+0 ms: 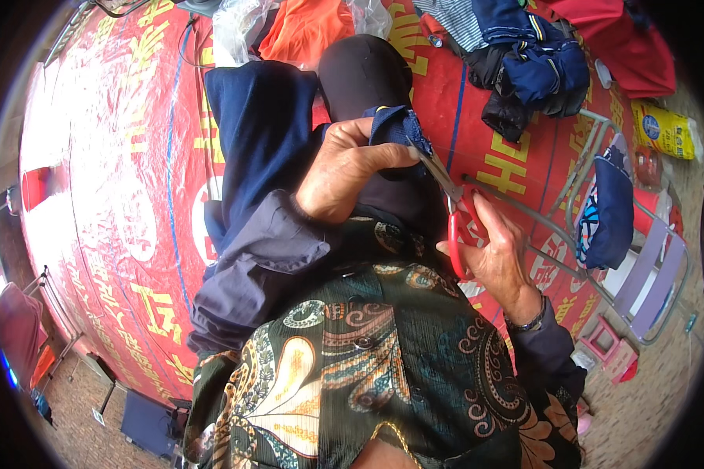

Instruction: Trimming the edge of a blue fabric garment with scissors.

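My left hand (pixel 349 170) pinches the ribbed edge of a navy blue knit garment (pixel 264 129) between thumb and fingers, above my lap. The rest of that cloth spreads over my thigh to the left. In my right hand (pixel 498 258) is a pair of scissors (pixel 456 196) with red handles, its fingers through the loops. The blades point up and left and their tips touch the frayed edge of the fabric beside my left thumb. How far apart the blades are is hard to see.
Red sheeting (pixel 152 205) with yellow characters covers the ground. Ahead lie orange cloth (pixel 305 29) in clear plastic and a heap of dark clothes (pixel 528 64). To the right stand a metal-framed folding chair (pixel 651 275), a rolled navy cloth bundle (pixel 610 211) and a pink stool (pixel 610 349).
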Motion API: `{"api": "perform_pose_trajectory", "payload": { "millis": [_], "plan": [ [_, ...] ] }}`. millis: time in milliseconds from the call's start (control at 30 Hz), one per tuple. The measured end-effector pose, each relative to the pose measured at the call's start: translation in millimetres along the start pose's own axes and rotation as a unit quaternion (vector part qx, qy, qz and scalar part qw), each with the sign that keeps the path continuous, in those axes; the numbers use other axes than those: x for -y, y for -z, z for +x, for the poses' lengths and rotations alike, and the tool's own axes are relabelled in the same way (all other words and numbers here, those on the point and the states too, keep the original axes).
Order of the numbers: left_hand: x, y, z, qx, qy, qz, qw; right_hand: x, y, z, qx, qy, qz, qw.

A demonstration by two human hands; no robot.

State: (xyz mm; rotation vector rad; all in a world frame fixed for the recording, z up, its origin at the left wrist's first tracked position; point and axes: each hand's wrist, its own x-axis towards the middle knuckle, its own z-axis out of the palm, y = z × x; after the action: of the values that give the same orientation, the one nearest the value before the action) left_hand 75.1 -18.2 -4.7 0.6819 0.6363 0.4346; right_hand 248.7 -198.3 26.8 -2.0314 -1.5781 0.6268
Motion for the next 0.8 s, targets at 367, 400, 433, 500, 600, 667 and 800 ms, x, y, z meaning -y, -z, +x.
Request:
{"api": "perform_pose_trajectory", "payload": {
  "millis": [367, 400, 433, 500, 600, 667, 800],
  "plan": [
    [-1.9, 0.2, -3.6, 0.017, -0.011, 0.019, 1.0, 7.7, 1.0, -0.2, 0.013, -0.014, -0.013, 1.0],
    [-2.0, -0.1, -3.8, 0.015, -0.012, 0.02, 1.0, 7.7, 1.6, -0.9, 0.013, -0.014, -0.013, 1.0],
    [-1.8, 0.0, -3.7, 0.015, -0.012, 0.02, 1.0, 7.9, 2.3, -1.7, 0.008, -0.011, -0.012, 1.0],
    [-1.3, 0.3, -3.0, 0.001, -0.003, 0.015, 1.0, 6.6, 3.3, -4.0, 0.003, -0.008, -0.012, 1.0],
    [-0.8, 0.1, -0.5, -0.007, 0.006, 0.0, 1.0, 1.1, 2.6, -8.0, 0.0, -0.018, -0.016, 1.0],
    [-0.4, -0.1, -0.4, -0.007, 0.004, -0.002, 1.0, -0.3, 1.7, -8.4, -0.003, -0.023, -0.003, 1.0],
    [0.5, -2.6, -2.4, -0.007, -0.014, 0.026, 1.0, 2.3, 0.5, -5.2, -0.009, 0.0, -0.033, 0.999]
  ]
}}
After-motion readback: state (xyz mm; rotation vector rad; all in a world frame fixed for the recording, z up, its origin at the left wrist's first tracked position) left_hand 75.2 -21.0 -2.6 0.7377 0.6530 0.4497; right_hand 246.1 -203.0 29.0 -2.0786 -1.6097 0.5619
